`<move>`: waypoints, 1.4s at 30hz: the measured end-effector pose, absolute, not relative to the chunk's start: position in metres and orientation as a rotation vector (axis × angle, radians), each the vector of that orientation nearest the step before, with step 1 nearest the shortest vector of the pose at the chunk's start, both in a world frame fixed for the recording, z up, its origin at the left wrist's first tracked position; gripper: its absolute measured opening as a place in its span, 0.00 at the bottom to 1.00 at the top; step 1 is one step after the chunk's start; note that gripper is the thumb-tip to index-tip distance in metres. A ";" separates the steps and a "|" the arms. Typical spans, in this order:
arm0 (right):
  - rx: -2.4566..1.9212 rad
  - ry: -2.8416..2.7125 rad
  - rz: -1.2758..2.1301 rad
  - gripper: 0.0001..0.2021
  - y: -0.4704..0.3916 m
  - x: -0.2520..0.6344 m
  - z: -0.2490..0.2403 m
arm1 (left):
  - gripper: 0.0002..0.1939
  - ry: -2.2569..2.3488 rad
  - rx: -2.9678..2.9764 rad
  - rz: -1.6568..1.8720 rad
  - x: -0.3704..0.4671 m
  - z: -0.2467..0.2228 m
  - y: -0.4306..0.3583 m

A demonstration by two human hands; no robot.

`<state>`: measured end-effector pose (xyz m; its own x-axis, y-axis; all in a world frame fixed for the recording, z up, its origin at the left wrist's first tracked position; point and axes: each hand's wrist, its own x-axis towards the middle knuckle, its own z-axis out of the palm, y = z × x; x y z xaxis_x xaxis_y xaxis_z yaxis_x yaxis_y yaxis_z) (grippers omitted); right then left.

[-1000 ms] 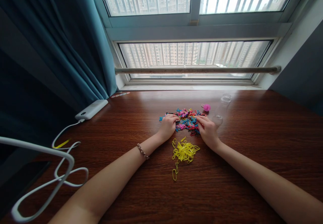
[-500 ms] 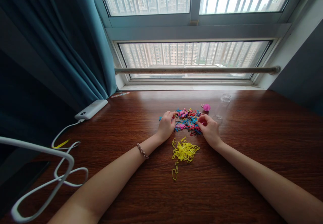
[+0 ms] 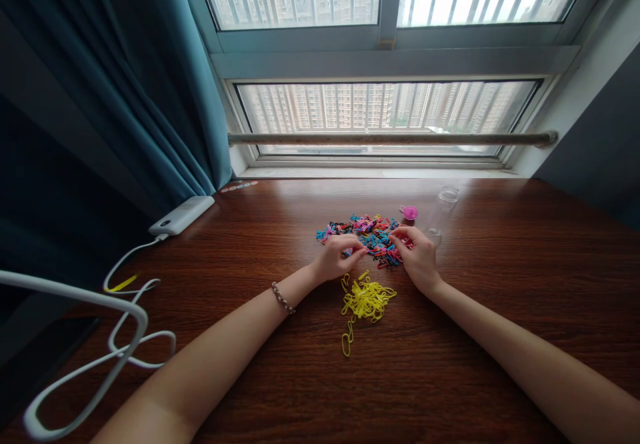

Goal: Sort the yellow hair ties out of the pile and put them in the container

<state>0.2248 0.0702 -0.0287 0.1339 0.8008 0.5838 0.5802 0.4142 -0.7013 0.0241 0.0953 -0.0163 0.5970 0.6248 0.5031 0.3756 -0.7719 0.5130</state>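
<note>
A pile of small multicoloured clips (image 3: pixel 373 239) in blue, pink, red and black lies on the brown wooden table (image 3: pixel 250 377). At its near left side is my left hand (image 3: pixel 339 257), thumb and forefinger pinched together over the pile's edge; what sits between the tips is too small to make out. My right hand (image 3: pixel 416 257) touches the pile's right side with its fingers pinched, and any piece in them cannot be told. Nearer to me, below the pile, lies a heap of yellow clips (image 3: pixel 369 299), with a few loose ones trailing from it.
Behind my right hand stand a clear bottle (image 3: pixel 443 214) and a pink lid (image 3: pixel 410 213). At the left are a white power bank (image 3: pixel 183 215) and its looping white cable (image 3: pixel 135 324). A blue curtain (image 3: pixel 165 84) hangs at the left by the window.
My left hand has moved right and nearer to me, from the pile's left end to its front edge, uncovering clips at the left. My right hand has barely shifted.
</note>
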 end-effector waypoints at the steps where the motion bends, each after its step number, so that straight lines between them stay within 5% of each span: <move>1: -1.264 -1.550 0.233 0.09 0.070 0.225 -0.029 | 0.14 0.717 2.505 0.882 0.024 -0.015 0.093; 7: -1.202 -1.627 0.223 0.08 0.065 0.221 -0.028 | 0.24 0.786 2.454 0.912 0.023 -0.018 0.095; 14: -0.687 -2.367 0.128 0.14 0.039 0.212 -0.022 | 0.10 1.108 2.351 1.078 0.026 -0.026 0.110; 28: -1.183 -2.042 0.096 0.11 0.066 0.218 -0.036 | 0.10 1.654 2.289 1.067 0.017 -0.029 0.119; 42: -1.335 -1.888 0.256 0.14 0.071 0.220 -0.034 | 0.03 1.563 2.507 0.730 0.022 -0.027 0.112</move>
<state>0.2196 0.0708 -0.0336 -0.1306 0.8653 0.4839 0.7051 0.4242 -0.5683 0.0223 0.1123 -0.0269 0.3592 0.8676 0.3438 0.8206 -0.4691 0.3265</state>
